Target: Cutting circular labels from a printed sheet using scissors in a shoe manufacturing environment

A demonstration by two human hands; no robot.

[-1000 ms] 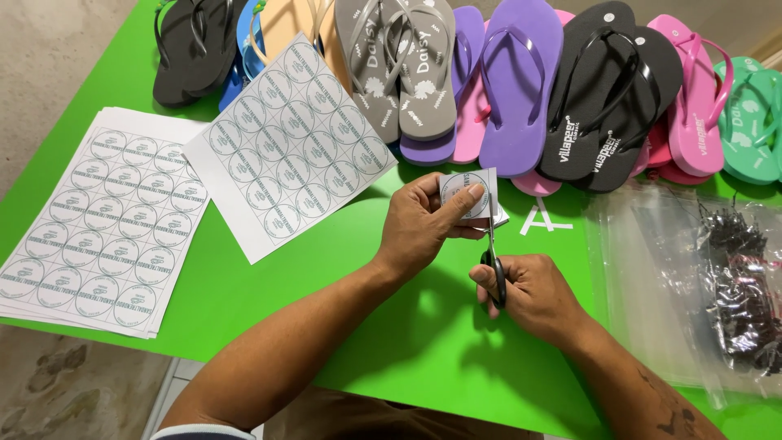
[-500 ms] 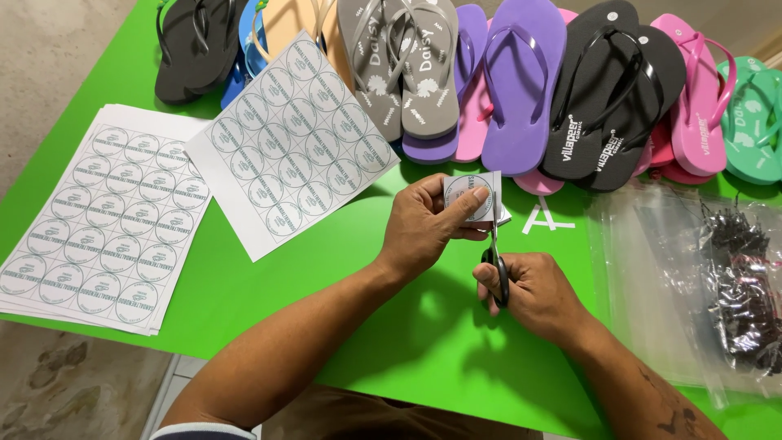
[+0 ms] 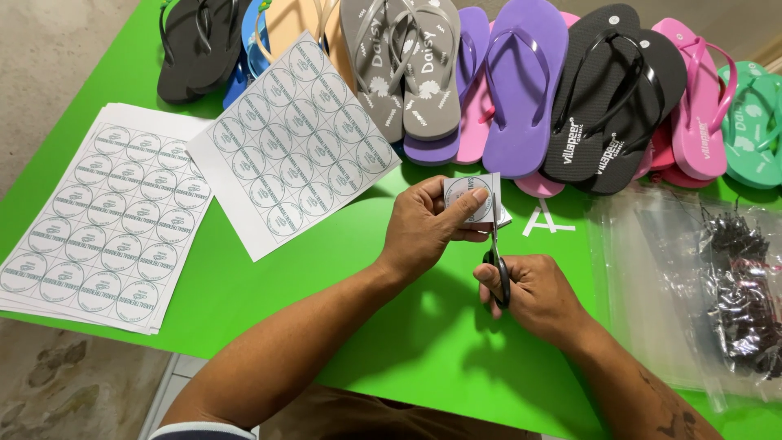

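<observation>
Left hand [image 3: 423,224] is pinching a small square label cutout [image 3: 472,200] between thumb and fingers, holding it just above the green table [image 3: 326,269]. Right hand [image 3: 533,297] is gripping black-handled scissors [image 3: 497,253], fingers closed through the loops, blades running up against the cutout's right edge. Printed label sheets [image 3: 297,147] are lying to the left, flip-flops [image 3: 521,90] lining the far edge, clear plastic bags [image 3: 700,285] sitting right.

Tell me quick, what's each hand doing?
Left hand: closed on a small paper label, pinched by thumb and fingers.
Right hand: closed around black-handled scissors, blades at the label's edge.
</observation>
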